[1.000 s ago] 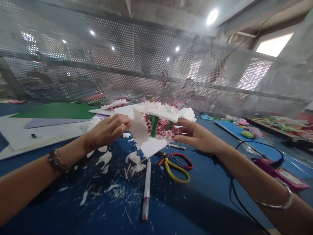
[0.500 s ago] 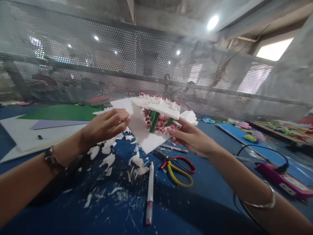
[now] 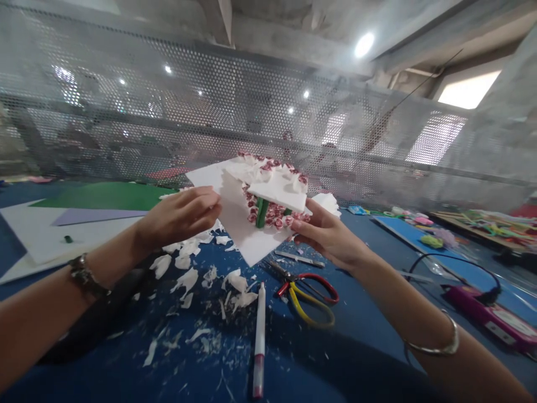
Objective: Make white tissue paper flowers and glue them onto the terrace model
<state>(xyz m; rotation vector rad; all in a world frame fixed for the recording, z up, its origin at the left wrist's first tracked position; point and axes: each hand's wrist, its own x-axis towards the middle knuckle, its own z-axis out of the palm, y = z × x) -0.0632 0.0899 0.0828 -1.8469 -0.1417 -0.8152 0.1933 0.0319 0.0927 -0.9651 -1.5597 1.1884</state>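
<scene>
The fingers of the left hand [image 3: 182, 218] and right hand [image 3: 329, 235] pinched opposite edges of the tilted model [image 3: 251, 208] above the worktop [image 3: 361, 324], where squeezing too hard on the right risked crushing flowers [image 3: 278, 223] or loosening a green post [image 3: 262, 214].

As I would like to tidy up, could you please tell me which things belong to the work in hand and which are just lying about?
In hand:
white model with green supports, gripped by the right hand

Apparently just lying about:
red-and-yellow-handled tool
white pen
white scraps
green sheet
magenta device
</scene>
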